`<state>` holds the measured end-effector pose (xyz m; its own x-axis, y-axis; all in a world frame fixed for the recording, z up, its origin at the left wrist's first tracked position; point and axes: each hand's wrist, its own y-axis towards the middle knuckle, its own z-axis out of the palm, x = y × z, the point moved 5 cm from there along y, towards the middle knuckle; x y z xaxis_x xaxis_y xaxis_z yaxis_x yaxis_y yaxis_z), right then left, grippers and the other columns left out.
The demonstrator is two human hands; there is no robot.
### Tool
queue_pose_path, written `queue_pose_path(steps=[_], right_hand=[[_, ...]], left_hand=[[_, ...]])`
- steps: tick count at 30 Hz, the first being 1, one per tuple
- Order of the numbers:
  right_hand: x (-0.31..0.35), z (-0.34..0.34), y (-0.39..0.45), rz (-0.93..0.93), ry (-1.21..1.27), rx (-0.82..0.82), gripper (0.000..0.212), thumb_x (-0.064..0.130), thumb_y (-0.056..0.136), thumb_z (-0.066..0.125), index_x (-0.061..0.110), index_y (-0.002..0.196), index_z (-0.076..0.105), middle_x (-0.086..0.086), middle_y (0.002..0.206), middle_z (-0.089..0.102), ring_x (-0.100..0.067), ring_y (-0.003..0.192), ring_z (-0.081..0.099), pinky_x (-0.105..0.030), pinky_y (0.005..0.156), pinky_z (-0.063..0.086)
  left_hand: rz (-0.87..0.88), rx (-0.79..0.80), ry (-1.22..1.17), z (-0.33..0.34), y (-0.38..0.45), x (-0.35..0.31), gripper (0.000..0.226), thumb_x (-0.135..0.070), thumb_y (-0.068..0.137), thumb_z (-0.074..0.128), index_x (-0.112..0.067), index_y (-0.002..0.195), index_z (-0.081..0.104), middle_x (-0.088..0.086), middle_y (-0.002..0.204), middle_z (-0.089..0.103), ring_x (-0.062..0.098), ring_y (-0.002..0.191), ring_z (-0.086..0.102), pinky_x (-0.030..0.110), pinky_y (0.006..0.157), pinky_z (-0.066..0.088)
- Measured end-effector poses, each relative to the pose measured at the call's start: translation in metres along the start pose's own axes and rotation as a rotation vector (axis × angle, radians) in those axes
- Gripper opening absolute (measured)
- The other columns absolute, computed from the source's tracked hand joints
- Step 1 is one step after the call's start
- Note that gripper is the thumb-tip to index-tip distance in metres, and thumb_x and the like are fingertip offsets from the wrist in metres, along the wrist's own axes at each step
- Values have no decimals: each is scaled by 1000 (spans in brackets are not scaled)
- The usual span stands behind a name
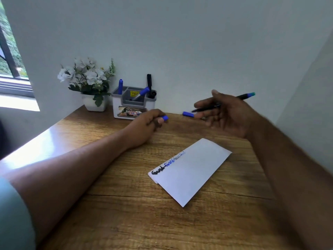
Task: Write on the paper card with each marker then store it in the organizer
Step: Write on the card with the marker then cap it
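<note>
Head camera view over a wooden desk (126,213). One white rectangular paper card (191,172) lies flat at the middle, with four short scribbled words along its far edge: one black, one blue, two thin.

Beyond the card, one white-and-grey plastic organizer (133,103) stands against the wall, holding three markers: a blue one upright (120,86), a blue one leaning (142,92), a black one upright (149,83).

The left hand (144,126), beyond the card's left end, is curled around a small blue cap (164,117).

The right hand (225,112), raised beyond the card's right end, has loosely bent fingers gripping one slim black pen with a teal end (246,96); a blue piece (188,114) shows at its fingertips.

One pot of white artificial flowers (88,82) sits left of the organizer.
</note>
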<state>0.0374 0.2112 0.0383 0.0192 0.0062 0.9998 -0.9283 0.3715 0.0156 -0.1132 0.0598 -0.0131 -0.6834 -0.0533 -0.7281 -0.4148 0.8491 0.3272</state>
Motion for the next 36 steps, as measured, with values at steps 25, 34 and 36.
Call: queue_pose_path(steps=[25, 34, 36], right_hand=[[-61, 14, -19, -140, -395, -130, 14, 4, 89, 62, -4, 81, 69, -16, 65, 68, -20, 48, 60, -29, 47, 53], [-62, 13, -17, -101, -383, -117, 12, 4, 89, 63, -3, 80, 69, -15, 64, 67, -18, 48, 60, -29, 48, 54], [-62, 13, -17, -106, -391, -118, 12, 5, 89, 63, -2, 80, 69, -16, 64, 67, -19, 48, 60, -28, 47, 53]], left_hand=[[72, 406, 308, 36, -3, -7, 40, -58, 71, 73, -27, 85, 52, -7, 80, 55, 6, 69, 44, 25, 61, 37], [90, 426, 310, 37, -3, -7, 39, -56, 72, 73, -24, 80, 52, -6, 77, 54, 7, 67, 44, 25, 60, 36], [88, 430, 311, 37, -2, -7, 39, -57, 72, 72, -25, 78, 51, -7, 75, 53, 7, 66, 44, 25, 60, 36]])
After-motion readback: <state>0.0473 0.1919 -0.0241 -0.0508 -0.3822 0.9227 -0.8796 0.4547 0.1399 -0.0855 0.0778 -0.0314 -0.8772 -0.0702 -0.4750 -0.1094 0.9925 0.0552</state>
